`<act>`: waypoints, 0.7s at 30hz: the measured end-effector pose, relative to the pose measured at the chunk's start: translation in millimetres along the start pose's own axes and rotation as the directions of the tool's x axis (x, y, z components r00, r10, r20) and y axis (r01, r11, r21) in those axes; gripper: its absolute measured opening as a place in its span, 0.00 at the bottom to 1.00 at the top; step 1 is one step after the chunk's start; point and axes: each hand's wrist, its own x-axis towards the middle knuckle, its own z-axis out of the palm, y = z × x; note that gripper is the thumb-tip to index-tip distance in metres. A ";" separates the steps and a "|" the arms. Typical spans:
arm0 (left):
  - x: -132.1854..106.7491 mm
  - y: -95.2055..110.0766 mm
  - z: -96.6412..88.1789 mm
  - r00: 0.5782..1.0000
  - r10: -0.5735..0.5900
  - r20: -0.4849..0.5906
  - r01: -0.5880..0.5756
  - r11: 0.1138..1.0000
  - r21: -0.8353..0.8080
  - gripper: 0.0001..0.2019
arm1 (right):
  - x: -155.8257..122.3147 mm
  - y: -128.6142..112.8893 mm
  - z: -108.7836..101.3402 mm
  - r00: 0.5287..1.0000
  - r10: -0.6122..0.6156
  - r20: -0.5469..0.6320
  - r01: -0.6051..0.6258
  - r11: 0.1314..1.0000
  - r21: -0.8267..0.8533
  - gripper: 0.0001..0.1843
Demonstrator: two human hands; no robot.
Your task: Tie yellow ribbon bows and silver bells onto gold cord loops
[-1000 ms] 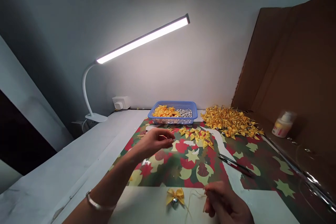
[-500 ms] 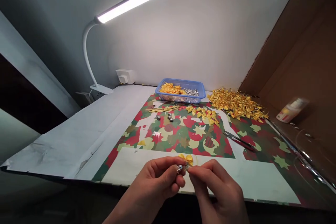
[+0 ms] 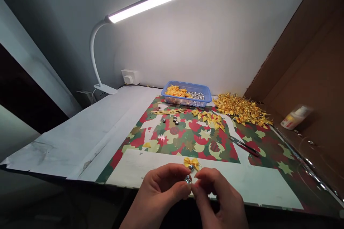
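Note:
My left hand (image 3: 163, 189) holds a small silver bell (image 3: 188, 179) between thumb and forefinger, near the table's front edge. Close on its right, my right hand (image 3: 219, 193) has its thumb and forefinger curled together beside the bell. Whatever those right fingertips pinch is too small to make out. Just beyond the fingertips is a yellow ribbon bow (image 3: 191, 162) with another silver bell (image 3: 191, 167) at its lower side. Both are over the pale strip of board (image 3: 258, 182) along the table front.
A blue basket (image 3: 208, 97) holds yellow bows and silver bells. Right of it lies a heap of yellow bows (image 3: 242, 109). Loose bows (image 3: 212, 118), yellow cords (image 3: 170, 111), a few bells (image 3: 176, 121) and black tweezers (image 3: 245, 146) lie on the patterned sheet. A bottle (image 3: 294, 118) stands at right.
The bell in my left hand has come slightly lower and nearer me, and my right fingertips have shifted a little. A second bell now shows under the bow. The camera view has shifted slightly.

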 end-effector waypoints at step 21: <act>5.0 0.6 -12.5 0.956 -0.041 0.292 -0.034 0.968 0.250 0.03 | 12.6 23.4 -6.3 0.892 0.020 0.452 -0.041 0.998 0.037 0.12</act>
